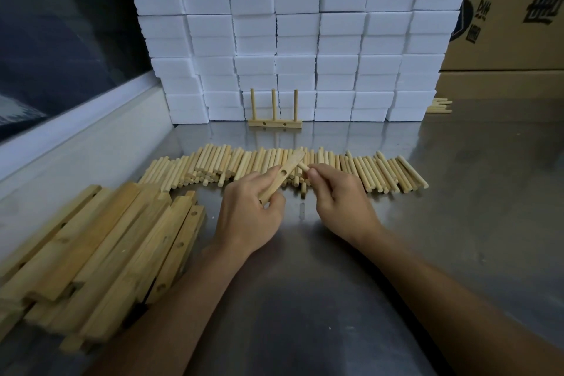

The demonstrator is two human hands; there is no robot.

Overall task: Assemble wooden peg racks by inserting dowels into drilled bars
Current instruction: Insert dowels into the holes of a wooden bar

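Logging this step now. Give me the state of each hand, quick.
Left hand: closed, holding a drilled bar.
Right hand: closed, fingers pinching a dowel at the bar's far end.

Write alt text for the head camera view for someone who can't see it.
A person's left hand holds a drilled wooden bar while the right hand pinches a dowel at its side, above a row of loose dowels on a metal table. A finished three-peg rack stands behind; spare bars lie left.
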